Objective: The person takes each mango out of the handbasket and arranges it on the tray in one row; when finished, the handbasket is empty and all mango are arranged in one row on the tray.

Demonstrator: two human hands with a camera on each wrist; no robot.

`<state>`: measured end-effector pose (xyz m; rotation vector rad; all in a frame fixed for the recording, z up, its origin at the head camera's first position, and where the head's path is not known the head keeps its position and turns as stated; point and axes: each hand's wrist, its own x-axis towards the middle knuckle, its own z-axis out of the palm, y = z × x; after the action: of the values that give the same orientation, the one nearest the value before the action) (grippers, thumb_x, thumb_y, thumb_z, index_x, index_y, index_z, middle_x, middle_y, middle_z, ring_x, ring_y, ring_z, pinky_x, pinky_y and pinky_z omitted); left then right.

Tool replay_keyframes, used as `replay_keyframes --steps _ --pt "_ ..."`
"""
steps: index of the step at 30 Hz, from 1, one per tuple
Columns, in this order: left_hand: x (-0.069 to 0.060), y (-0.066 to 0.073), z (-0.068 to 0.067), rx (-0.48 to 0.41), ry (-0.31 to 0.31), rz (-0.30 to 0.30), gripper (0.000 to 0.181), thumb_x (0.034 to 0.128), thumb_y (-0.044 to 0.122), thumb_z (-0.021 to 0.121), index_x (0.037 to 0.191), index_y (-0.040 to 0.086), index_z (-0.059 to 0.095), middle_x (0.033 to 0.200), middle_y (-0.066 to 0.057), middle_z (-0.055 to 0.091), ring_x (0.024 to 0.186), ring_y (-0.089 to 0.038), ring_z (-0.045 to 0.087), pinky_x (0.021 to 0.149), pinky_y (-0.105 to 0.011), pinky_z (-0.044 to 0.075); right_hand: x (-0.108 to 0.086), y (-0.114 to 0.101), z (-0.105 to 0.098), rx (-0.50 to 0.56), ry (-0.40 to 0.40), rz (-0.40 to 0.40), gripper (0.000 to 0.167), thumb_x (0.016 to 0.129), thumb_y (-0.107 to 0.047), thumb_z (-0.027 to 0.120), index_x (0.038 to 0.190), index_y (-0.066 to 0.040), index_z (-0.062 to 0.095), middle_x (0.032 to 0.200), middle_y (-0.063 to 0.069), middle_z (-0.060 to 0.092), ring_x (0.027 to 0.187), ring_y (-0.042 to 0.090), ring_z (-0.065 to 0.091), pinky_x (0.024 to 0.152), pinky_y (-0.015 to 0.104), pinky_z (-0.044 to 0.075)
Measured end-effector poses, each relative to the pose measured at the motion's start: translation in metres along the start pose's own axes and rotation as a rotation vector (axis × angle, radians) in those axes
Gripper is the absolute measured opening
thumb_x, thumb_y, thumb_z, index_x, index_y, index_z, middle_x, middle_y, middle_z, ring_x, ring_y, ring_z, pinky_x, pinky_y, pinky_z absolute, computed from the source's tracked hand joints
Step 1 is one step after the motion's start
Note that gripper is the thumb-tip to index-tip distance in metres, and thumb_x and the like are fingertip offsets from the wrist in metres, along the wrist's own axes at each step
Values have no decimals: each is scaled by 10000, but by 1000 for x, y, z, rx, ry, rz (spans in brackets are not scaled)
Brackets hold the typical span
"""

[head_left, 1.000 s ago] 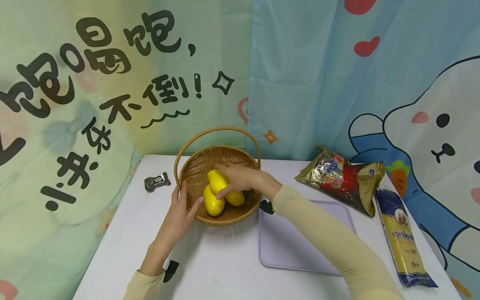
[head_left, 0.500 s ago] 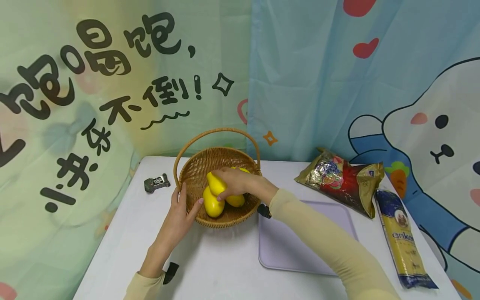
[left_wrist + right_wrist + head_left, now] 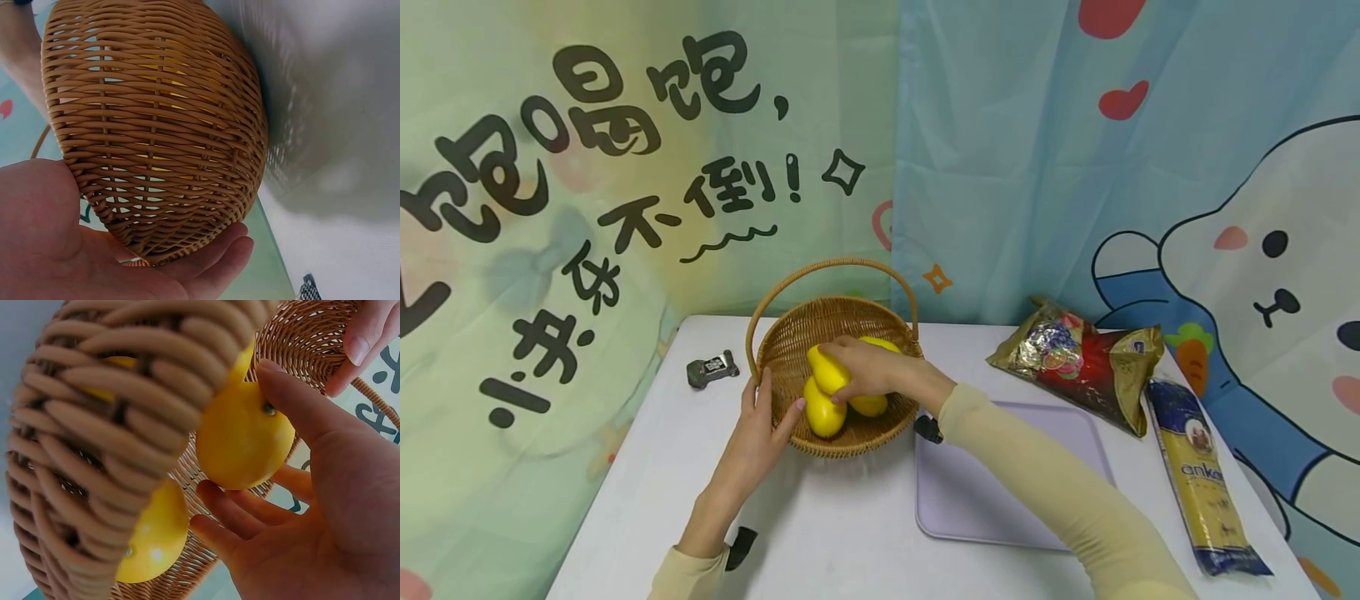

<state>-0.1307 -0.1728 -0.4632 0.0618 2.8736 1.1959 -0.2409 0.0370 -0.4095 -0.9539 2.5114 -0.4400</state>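
One yellow fruit [image 3: 825,369] is tilting inside the basket [image 3: 786,343], its long way slanting, one end pointing at the back left corner of the table [image 3: 842,533]. The right hand [image 3: 871,367] is pinching it between thumb and fingers. The left hand [image 3: 754,437], thumb spread wide, is holding the basket's left edge.

I see room to pass over the table [image 3: 842,533] at bottom centre, between the left sleeve [image 3: 688,575] and the right sleeve [image 3: 1045,475], which hangs across the tray [image 3: 966,504]. Mid-frame, the left hand [image 3: 752,442] blocks the left of the basket [image 3: 831,452]; the right hand [image 3: 868,367] and yellow fruit [image 3: 824,410] crowd its inside.
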Motion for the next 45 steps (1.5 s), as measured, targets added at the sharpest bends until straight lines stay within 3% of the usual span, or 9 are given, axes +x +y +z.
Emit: replay_keyframes --steps 11,25,30,36,45 --pt "0 0 0 -2 -7 -4 922 1022 611 451 1635 47 55 1671 -271 30 1439 -502 366 1127 -612 385 -19 2 -7 50 89 -29 882 924 -362 757 1619 -135 264 1643 175 285 1432 324 438 1158 467 408" --pt "-1 -1 -1 -9 -18 -14 923 1026 609 442 1635 49 33 1671 -273 22 1436 -508 368 1129 -613 380 -85 16 -22 115 234 -48 861 911 -366 773 1608 -171 306 1643 105 283 1447 312 408 1162 481 399" --pt "-1 -1 -1 -13 -18 -3 922 1027 611 435 1635 46 35 1674 -267 19 1441 -506 360 1132 -613 376 -113 24 -27 125 277 -18 866 911 -401 766 1611 -208 295 1657 103 266 1485 345 360 1174 529 372" --pt "-2 -2 -1 -2 -23 -5 922 1028 621 417 1635 48 25 1671 -277 13 1432 -522 361 1128 -624 373 -146 32 -28 160 342 40 869 898 -412 776 1607 -225 308 1646 76 288 1451 337 404 1133 553 416" --pt "-2 -3 0 -4 -19 3 927 1025 631 409 1635 52 19 1669 -282 15 1431 -533 354 1124 -638 369 -183 56 -11 202 441 167 888 881 -461 779 1601 -223 318 1645 62 288 1472 322 353 1145 592 385"
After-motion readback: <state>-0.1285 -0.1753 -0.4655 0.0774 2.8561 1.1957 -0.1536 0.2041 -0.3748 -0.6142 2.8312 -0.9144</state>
